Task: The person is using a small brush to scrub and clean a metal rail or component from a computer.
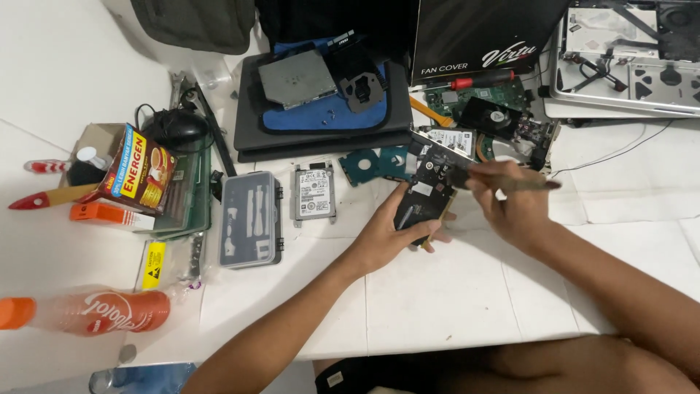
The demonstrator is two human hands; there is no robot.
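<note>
My left hand (pixel 386 230) grips a black circuit board (pixel 430 182), held tilted above the white table (pixel 437 292). My right hand (pixel 510 201) holds a thin brush-like tool (pixel 503 179) whose tip rests on the board's upper part. The tool is blurred, so its exact kind is unclear. A silver hard drive (pixel 314 191) lies just left of my left hand, and a teal circuit board (pixel 375 164) lies behind it.
A grey plastic tool case (pixel 250 219) sits left of the drive. Stacked dark laptops (pixel 321 102) with parts on top stand behind. A green board with fan (pixel 496 117), red screwdriver (pixel 474 76), open laptop chassis (pixel 627 58), mouse (pixel 179 128), orange bottle (pixel 87 312) and boxes surround.
</note>
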